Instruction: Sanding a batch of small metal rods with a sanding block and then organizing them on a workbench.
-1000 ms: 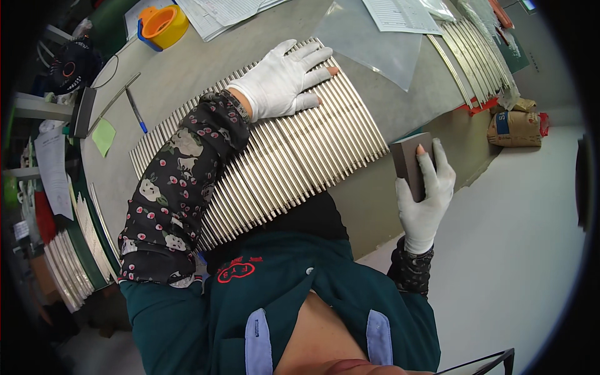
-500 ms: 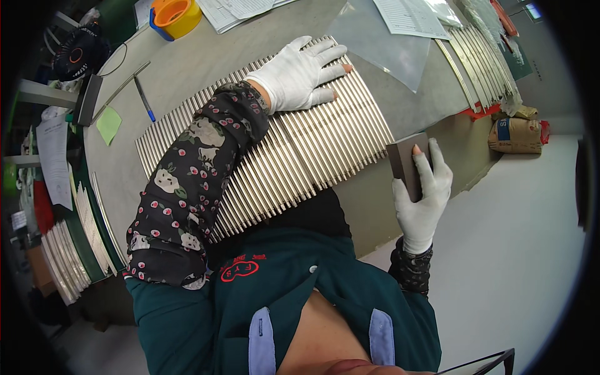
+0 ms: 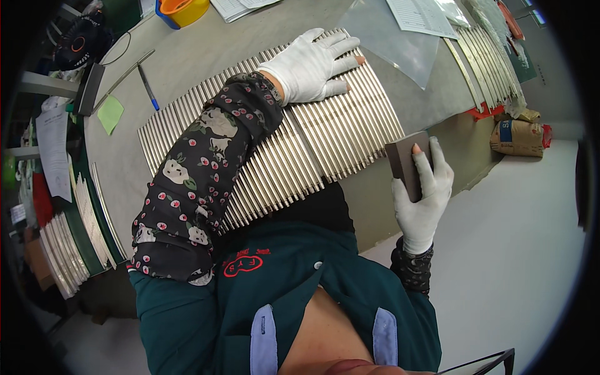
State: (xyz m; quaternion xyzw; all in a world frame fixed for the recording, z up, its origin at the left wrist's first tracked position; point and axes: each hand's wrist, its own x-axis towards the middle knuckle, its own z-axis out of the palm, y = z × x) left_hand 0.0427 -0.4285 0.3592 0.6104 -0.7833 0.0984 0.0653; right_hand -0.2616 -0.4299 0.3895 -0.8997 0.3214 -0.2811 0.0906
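A wide row of slim, shiny metal rods (image 3: 275, 164) lies side by side on the grey table, their near ends at the edge in front of my body. My left hand (image 3: 312, 67), in a white glove with some bare fingertips, rests flat with spread fingers on the far right part of the rods. To the right of the row, my gloved right hand (image 3: 425, 194) grips a dark grey-brown rectangular block (image 3: 405, 164), fingers along one side and thumb on the other. The block is close to the rods' right end; whether it touches them I cannot tell.
Clear plastic sheet (image 3: 400, 44) and printed papers (image 3: 422, 17) lie beyond the rods. More rods (image 3: 487, 69) are bundled at the far right, others (image 3: 65, 256) at the left. A blue pen (image 3: 147, 87), green note (image 3: 110, 115) and yellow tape roll (image 3: 184, 11) sit at the back left.
The rods and my left hand on them appear shifted slightly right and up in the picture, the table with them. My right hand keeps its hold on the block, almost unmoved.
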